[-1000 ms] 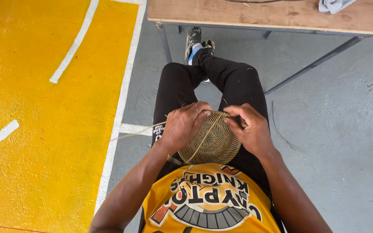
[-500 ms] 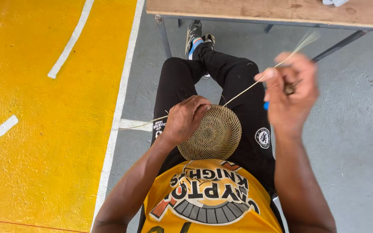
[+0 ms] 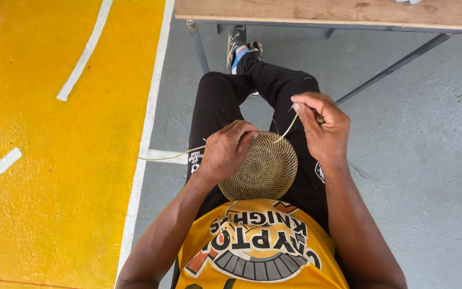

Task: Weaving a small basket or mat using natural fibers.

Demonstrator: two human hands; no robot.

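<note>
A round woven disc rests on the person's lap, above black trousers. The left hand grips the disc's left edge, fingers curled over the rim. The right hand pinches a thin straw strand running up from the disc's top edge. Another strand trails left over the grey floor, beside yellow paint. A wooden surface stands ahead.

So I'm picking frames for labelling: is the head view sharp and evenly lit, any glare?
Head view: woven disc, left hand and right hand are sharp, no motion blur; light is soft and even with faint shadows; mild sheen on the yellow floor at far left; wide-angle bending at the edges.
</note>
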